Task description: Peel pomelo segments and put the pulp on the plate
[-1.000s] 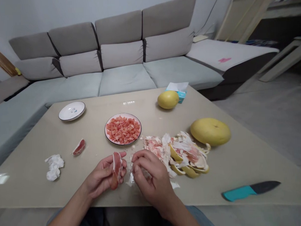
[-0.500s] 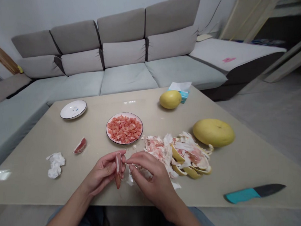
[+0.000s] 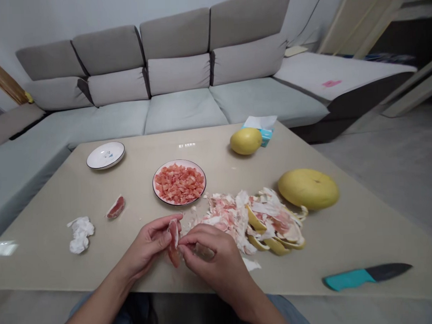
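One segment point(image 3: 174, 251) in left hand point(image 3: 150, 244)

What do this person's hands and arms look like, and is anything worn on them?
The left hand and right hand are ordinary five-fingered human hands. No gloves, rings, watch or bracelets show. The visible forearms are bare, with no sleeves, cables or markings to be seen.

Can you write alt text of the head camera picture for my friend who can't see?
A left hand holds a red fruit segment, with the right hand at its edge. Beyond them sits a plate of red fruit pieces. To the right are a peel heap, yellow fruit and a teal-handled knife.
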The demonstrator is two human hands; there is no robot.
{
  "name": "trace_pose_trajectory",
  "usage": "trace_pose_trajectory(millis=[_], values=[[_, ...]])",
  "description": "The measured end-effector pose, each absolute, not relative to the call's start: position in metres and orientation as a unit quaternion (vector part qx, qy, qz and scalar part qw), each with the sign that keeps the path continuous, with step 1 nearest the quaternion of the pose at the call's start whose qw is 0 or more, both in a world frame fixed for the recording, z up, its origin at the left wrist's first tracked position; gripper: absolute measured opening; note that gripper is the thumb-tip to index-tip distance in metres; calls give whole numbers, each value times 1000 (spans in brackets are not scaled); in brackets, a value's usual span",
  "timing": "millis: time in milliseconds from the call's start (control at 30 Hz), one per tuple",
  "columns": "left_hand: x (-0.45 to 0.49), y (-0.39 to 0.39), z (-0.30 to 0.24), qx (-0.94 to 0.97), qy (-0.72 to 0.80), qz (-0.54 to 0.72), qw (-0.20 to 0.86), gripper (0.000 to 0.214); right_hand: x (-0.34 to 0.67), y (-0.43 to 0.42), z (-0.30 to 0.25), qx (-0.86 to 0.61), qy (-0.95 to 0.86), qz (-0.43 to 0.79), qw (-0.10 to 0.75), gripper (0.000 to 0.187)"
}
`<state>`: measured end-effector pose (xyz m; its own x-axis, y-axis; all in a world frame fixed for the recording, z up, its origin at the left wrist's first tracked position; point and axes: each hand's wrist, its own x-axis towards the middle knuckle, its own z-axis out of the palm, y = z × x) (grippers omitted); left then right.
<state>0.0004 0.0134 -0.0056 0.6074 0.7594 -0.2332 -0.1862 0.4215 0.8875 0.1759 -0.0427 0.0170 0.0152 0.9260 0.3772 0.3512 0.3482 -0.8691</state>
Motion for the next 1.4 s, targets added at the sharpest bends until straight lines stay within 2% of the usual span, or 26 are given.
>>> trace_pose_trajectory(millis=[567, 667, 900, 1067, 1233, 1400], values=[[3, 13, -3, 479, 376, 318, 726, 37, 172, -42, 13, -539, -653, 226, 482, 15], [4, 12, -5, 450, 354, 308, 759, 37, 171, -42, 13, -549, -645, 234, 477, 14], [-2, 13, -6, 372, 281, 295, 834, 38, 174, -41, 18, -551, -579, 344, 493, 11], [2, 12, 0, 425, 279, 260, 821, 65, 174, -41, 17, -542, -582, 351, 494, 12], [7, 6, 3, 449, 370, 268, 768, 46, 170, -41, 12, -548, -595, 342, 478, 12], [1, 10, 7, 406, 363, 313, 778, 44, 173, -38, 13, -578, -516, 407, 482, 7]])
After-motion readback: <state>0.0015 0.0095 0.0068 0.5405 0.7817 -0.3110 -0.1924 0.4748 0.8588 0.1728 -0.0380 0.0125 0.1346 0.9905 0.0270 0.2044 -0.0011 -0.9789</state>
